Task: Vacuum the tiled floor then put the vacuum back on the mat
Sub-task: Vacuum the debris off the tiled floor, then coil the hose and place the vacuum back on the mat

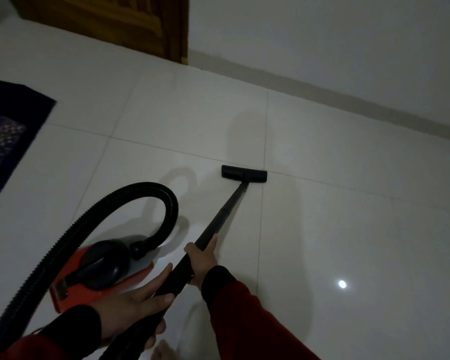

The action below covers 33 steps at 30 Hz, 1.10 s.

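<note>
A red and black canister vacuum (94,276) sits on the white tiled floor (335,216) at the lower left. Its ribbed black hose (151,193) loops up from the canister's front and runs down to the lower left corner. The black wand (224,211) slants up to the flat floor head (244,173), which rests on a tile joint. My right hand (202,261) grips the wand partway down. My left hand (133,307) holds the lower, thicker handle end, fingers partly spread around it. A dark patterned mat (8,136) lies at the left edge.
A wooden door (130,22) stands at the top left, with a white wall (322,42) and skirting running to the right. A lamp reflection (342,284) shines on the tiles. A bare foot (164,352) shows at the bottom edge.
</note>
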Each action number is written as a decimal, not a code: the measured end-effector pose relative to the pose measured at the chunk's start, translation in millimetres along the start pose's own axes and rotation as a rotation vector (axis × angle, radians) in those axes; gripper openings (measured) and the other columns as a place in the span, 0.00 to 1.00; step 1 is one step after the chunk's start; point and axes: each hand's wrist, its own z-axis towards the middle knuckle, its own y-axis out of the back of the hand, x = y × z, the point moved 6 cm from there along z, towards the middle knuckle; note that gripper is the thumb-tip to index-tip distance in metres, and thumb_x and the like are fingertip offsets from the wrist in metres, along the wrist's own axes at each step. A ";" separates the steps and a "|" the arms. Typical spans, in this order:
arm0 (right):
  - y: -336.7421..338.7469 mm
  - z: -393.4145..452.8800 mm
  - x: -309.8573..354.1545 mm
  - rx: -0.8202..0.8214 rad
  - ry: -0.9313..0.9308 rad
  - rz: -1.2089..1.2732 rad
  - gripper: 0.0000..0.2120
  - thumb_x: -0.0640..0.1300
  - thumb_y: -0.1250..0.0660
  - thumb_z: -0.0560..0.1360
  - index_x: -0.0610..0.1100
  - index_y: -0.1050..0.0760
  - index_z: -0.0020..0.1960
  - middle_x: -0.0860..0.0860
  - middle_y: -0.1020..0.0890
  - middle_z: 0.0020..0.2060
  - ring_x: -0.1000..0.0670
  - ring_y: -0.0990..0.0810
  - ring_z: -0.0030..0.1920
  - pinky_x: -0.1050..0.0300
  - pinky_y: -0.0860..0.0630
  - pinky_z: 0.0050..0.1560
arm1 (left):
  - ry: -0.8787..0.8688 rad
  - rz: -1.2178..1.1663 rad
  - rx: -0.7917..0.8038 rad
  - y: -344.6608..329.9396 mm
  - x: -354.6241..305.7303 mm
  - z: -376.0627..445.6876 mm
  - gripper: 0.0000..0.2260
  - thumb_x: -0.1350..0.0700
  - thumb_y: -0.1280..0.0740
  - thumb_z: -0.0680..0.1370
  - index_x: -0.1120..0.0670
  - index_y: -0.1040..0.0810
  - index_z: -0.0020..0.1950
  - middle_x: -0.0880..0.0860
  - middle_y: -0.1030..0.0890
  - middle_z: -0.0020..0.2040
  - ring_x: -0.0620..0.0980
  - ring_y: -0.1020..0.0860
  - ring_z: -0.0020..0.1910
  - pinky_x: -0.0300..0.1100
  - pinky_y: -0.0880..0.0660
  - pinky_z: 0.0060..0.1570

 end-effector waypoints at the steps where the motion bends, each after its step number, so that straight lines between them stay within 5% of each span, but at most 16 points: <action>1: -3.9 5.7 6.8 0.007 0.001 -0.003 0.44 0.45 0.39 0.76 0.65 0.70 0.72 0.48 0.24 0.47 0.48 0.21 0.44 0.55 0.23 0.31 | -0.001 0.003 0.005 5.6 -4.3 3.6 0.36 0.50 0.26 0.66 0.33 0.37 0.69 0.63 0.21 0.36 0.58 0.24 0.34 0.47 0.26 0.36; 6: -14.3 42.8 50.8 0.024 0.064 -0.081 0.43 0.44 0.39 0.77 0.63 0.71 0.73 0.45 0.24 0.48 0.43 0.21 0.46 0.47 0.21 0.40 | -0.057 0.067 -0.009 26.5 -36.6 31.3 0.34 0.49 0.33 0.76 0.30 0.50 0.72 0.55 0.18 0.33 0.54 0.21 0.31 0.42 0.24 0.32; 11: -29.9 81.1 98.0 0.111 0.091 -0.219 0.45 0.43 0.39 0.76 0.62 0.72 0.73 0.44 0.22 0.41 0.45 0.21 0.40 0.52 0.21 0.35 | -0.096 -0.027 -0.053 48.5 -70.8 49.4 0.47 0.37 0.24 0.59 0.29 0.50 0.69 0.56 0.16 0.36 0.52 0.20 0.31 0.42 0.23 0.33; 14: -42.6 91.1 130.4 0.212 0.039 -0.340 0.46 0.47 0.37 0.77 0.60 0.73 0.73 0.44 0.20 0.40 0.46 0.19 0.39 0.52 0.20 0.37 | -0.123 -0.150 -0.083 58.3 -91.0 57.2 0.44 0.38 0.23 0.59 0.27 0.47 0.67 0.55 0.15 0.36 0.52 0.20 0.29 0.40 0.24 0.29; 16: -51.7 96.4 157.0 0.240 0.079 -0.595 0.45 0.55 0.36 0.76 0.56 0.70 0.75 0.45 0.20 0.48 0.46 0.19 0.45 0.53 0.20 0.39 | -0.145 -0.173 -0.113 68.2 -107.3 59.1 0.39 0.39 0.24 0.62 0.25 0.46 0.63 0.54 0.14 0.37 0.51 0.19 0.29 0.40 0.24 0.29; 19: -67.7 107.7 208.4 0.102 0.557 -1.366 0.40 0.65 0.38 0.73 0.56 0.53 0.77 0.43 0.38 0.69 0.43 0.37 0.70 0.45 0.33 0.67 | -0.098 -0.094 -0.123 85.9 -125.4 52.0 0.33 0.44 0.30 0.71 0.23 0.49 0.63 0.55 0.14 0.41 0.49 0.19 0.30 0.40 0.22 0.32; 22: -117.0 100.8 221.5 0.496 0.894 -1.690 0.32 0.63 0.40 0.76 0.60 0.47 0.76 0.48 0.38 0.73 0.46 0.45 0.74 0.43 0.46 0.72 | -0.009 0.028 -0.153 104.6 -131.0 34.0 0.36 0.46 0.32 0.75 0.27 0.55 0.69 0.52 0.13 0.42 0.48 0.18 0.32 0.41 0.21 0.36; 25: -147.0 100.2 205.1 0.863 0.780 -1.879 0.31 0.63 0.44 0.77 0.61 0.51 0.76 0.50 0.24 0.64 0.46 0.32 0.67 0.41 0.40 0.66 | 0.012 0.082 -0.327 125.5 -128.4 9.9 0.33 0.49 0.28 0.72 0.36 0.43 0.70 0.52 0.13 0.43 0.48 0.16 0.34 0.46 0.19 0.41; 29: -171.9 88.6 175.6 1.013 0.772 -1.892 0.31 0.63 0.42 0.77 0.64 0.53 0.75 0.49 0.24 0.62 0.46 0.29 0.64 0.41 0.37 0.66 | 0.074 0.351 -0.624 139.9 -111.2 -19.5 0.36 0.47 0.28 0.70 0.40 0.41 0.74 0.48 0.16 0.44 0.49 0.16 0.37 0.41 0.18 0.38; 32: -181.4 82.0 150.2 1.075 0.756 -1.830 0.29 0.59 0.41 0.78 0.66 0.51 0.74 0.55 0.23 0.53 0.47 0.27 0.60 0.41 0.34 0.64 | 0.272 0.736 -0.896 141.1 -88.5 -38.3 0.30 0.39 0.34 0.72 0.39 0.39 0.72 0.48 0.22 0.59 0.49 0.20 0.52 0.39 0.27 0.53; 33: -182.2 80.4 141.7 1.095 0.739 -1.804 0.28 0.58 0.40 0.78 0.69 0.50 0.72 0.60 0.25 0.48 0.48 0.26 0.58 0.41 0.34 0.65 | 0.338 0.876 -1.016 138.1 -81.3 -44.3 0.26 0.37 0.37 0.72 0.40 0.34 0.69 0.47 0.21 0.58 0.49 0.22 0.55 0.45 0.34 0.60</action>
